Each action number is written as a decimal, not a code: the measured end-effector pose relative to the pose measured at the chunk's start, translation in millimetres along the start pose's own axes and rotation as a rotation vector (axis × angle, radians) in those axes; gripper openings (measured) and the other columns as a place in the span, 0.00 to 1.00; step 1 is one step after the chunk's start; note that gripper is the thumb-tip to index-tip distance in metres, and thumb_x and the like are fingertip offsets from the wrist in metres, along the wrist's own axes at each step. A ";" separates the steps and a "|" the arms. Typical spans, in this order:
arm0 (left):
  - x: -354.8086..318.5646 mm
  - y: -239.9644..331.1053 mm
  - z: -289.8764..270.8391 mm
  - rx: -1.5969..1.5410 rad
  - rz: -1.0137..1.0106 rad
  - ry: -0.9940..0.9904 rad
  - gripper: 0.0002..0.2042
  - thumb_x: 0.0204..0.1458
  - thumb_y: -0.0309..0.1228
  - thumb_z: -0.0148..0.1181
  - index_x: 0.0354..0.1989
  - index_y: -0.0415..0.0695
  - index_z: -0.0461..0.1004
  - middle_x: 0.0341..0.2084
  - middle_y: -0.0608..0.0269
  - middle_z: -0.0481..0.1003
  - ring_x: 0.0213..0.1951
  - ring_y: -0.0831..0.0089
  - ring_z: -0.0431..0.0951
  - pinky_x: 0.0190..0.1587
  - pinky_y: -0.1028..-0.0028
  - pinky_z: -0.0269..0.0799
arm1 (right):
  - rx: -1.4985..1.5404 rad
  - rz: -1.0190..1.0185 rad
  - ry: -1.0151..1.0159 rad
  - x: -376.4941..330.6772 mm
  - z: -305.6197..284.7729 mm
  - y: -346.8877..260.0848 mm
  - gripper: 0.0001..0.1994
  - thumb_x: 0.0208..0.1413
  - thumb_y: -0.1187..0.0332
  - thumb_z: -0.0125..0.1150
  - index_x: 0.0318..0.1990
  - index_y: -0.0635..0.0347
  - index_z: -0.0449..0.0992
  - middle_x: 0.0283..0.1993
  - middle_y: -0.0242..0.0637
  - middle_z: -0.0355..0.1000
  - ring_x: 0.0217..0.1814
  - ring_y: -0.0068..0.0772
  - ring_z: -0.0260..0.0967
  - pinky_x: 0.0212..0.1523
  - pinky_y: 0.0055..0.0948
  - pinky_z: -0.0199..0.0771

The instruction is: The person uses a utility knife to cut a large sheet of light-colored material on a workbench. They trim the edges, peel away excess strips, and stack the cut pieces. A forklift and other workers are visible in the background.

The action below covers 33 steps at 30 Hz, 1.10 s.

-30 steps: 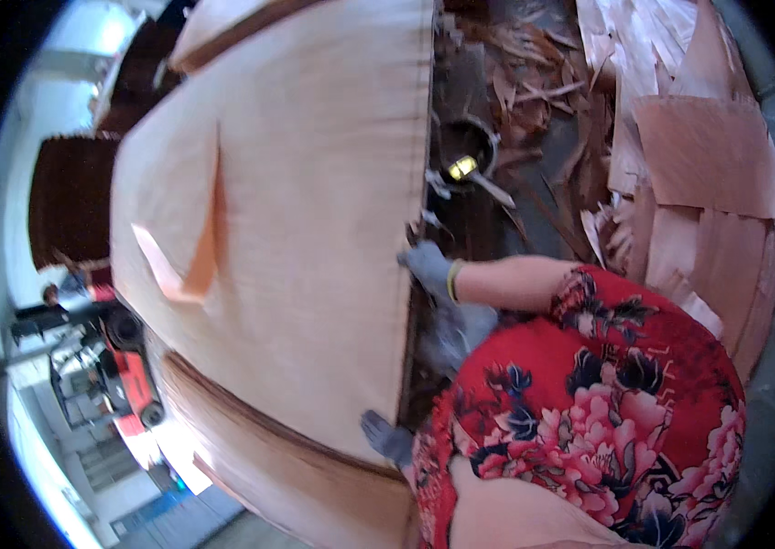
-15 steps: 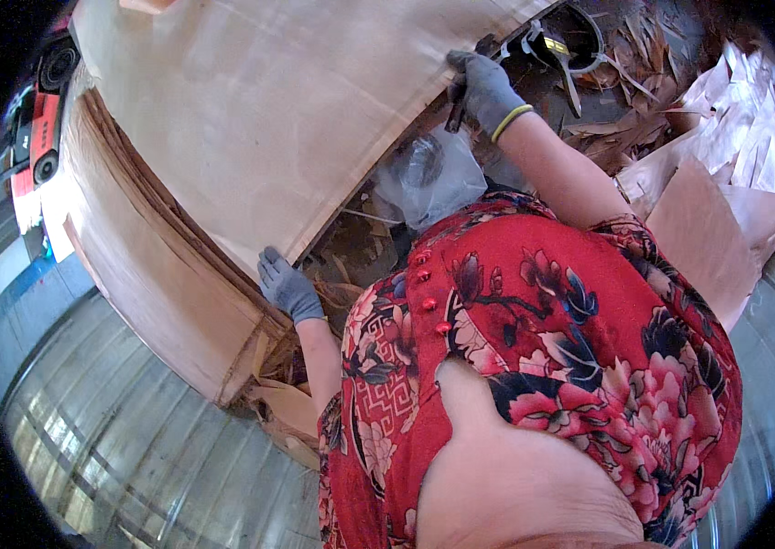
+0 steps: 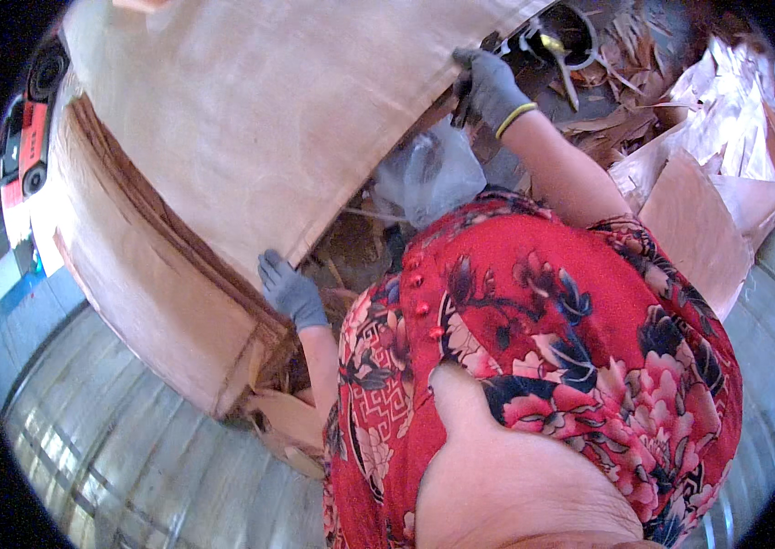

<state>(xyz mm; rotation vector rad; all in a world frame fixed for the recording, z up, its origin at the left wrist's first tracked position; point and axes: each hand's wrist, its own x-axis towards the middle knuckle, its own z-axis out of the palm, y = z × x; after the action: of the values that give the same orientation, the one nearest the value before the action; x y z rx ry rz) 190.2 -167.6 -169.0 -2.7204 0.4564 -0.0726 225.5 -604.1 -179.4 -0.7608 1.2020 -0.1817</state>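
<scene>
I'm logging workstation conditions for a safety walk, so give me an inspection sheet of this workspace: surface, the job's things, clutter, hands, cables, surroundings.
Surface: stack of veneer sheets, edges layered, standing on a grey floor.
Job's things: top veneer sheet, large, pale, lying over the stack.
Clutter: veneer scraps and loose reddish sheets at the right; a clear plastic bag near the person's body.
Hands: left hand, grey-gloved, grips the sheet's near edge; right hand, grey-gloved, grips its far edge.
Cables: nothing seen.
Surroundings: red vehicle at the far left; a dark round container among the scraps.
</scene>
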 end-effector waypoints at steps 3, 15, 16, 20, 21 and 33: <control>5.0 2.0 -1.0 -0.146 0.013 -0.145 0.26 0.45 0.29 0.51 0.55 0.37 0.58 0.56 0.50 0.59 0.59 0.60 0.56 0.62 0.67 0.50 | 0.063 -0.233 -0.060 6.4 -8.6 12.2 0.07 0.46 0.66 0.57 0.25 0.60 0.70 0.21 0.35 0.66 0.23 0.34 0.63 0.25 0.33 0.66; -29.8 -31.1 39.2 -0.582 -0.001 -0.269 0.48 0.43 0.59 0.48 0.62 0.35 0.38 0.62 0.39 0.34 0.64 0.48 0.33 0.64 0.58 0.31 | 0.029 -0.830 0.021 -48.2 5.3 -6.6 0.07 0.53 0.70 0.52 0.37 0.62 0.73 0.28 0.32 0.73 0.27 0.19 0.66 0.31 0.21 0.67; -27.1 -35.9 33.7 -0.572 0.013 -0.287 0.47 0.44 0.59 0.48 0.62 0.35 0.38 0.62 0.39 0.34 0.64 0.48 0.32 0.64 0.58 0.30 | -0.052 -0.831 -0.117 -57.7 25.4 -9.4 0.08 0.53 0.69 0.53 0.38 0.62 0.73 0.27 0.30 0.73 0.26 0.19 0.65 0.29 0.20 0.66; -15.4 -51.2 3.8 -0.583 0.010 -0.301 0.49 0.42 0.56 0.52 0.62 0.35 0.35 0.62 0.38 0.32 0.63 0.45 0.29 0.63 0.57 0.27 | -0.382 -0.344 -0.358 -62.0 77.9 -3.2 0.11 0.54 0.64 0.48 0.39 0.59 0.72 0.29 0.30 0.71 0.26 0.18 0.62 0.28 0.20 0.65; -4.3 -56.4 1.4 -0.510 0.077 -0.256 0.50 0.40 0.55 0.54 0.62 0.34 0.34 0.62 0.38 0.31 0.63 0.44 0.29 0.63 0.56 0.28 | -0.308 -0.395 -0.364 -47.4 83.7 6.1 0.09 0.53 0.66 0.48 0.37 0.58 0.72 0.27 0.30 0.71 0.21 0.18 0.60 0.20 0.22 0.63; -0.7 -86.6 -45.5 -0.495 0.071 -0.208 0.53 0.35 0.52 0.59 0.63 0.40 0.30 0.61 0.39 0.28 0.62 0.41 0.25 0.60 0.48 0.22 | -0.675 -0.476 -0.592 -166.6 173.9 32.9 0.10 0.53 0.64 0.49 0.36 0.60 0.70 0.22 0.34 0.70 0.14 0.21 0.58 0.14 0.25 0.61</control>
<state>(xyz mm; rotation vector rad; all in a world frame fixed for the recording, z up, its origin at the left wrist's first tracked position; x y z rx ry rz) 210.9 -107.9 -94.2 -3.1390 0.5701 0.3896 308.3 -419.3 -44.9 -1.5639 0.4822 0.0727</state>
